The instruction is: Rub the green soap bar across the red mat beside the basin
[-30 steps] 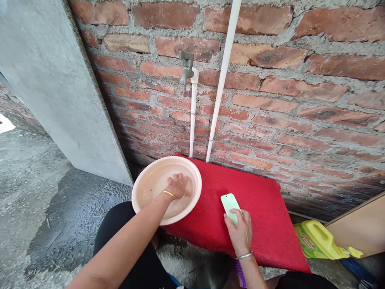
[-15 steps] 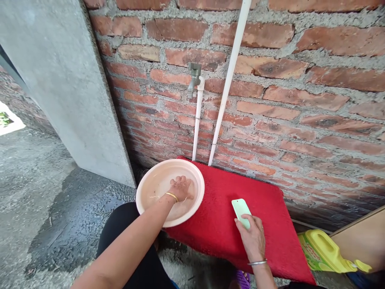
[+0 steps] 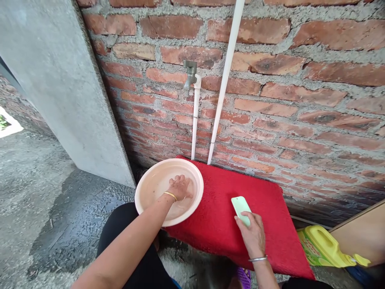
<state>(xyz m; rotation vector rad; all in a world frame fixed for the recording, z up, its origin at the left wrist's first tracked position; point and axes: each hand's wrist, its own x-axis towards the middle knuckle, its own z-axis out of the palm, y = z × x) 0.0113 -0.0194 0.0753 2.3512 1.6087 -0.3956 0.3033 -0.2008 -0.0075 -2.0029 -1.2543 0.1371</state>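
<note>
My left hand [image 3: 179, 187] reaches into a pale pink basin [image 3: 144, 186] of water, its fingers spread and partly under the surface. I see nothing held in it. A gold bracelet circles that wrist. My right hand [image 3: 254, 233] grips the near end of a pale green scrub brush [image 3: 240, 205], with the thumb on its back. The brush lies flat, face down, against a red fuzzy cloth [image 3: 216, 224], so its underside is hidden. The cloth covers a low bench-like surface, and the basin stands at its left end.
A metal tap [image 3: 190, 74] and white pipes [image 3: 225, 76] run up the brick wall [image 3: 315, 92]. A grey slab [image 3: 72, 88] leans at the left, beside wet concrete floor [image 3: 75, 212]. A yellow jug [image 3: 321, 247] lies at the right. A purple basket [image 3: 244, 277] shows at the bottom edge.
The view has shifted very slightly. Both hands keep almost the same places, the left in the basin and the right on the scrub brush.
</note>
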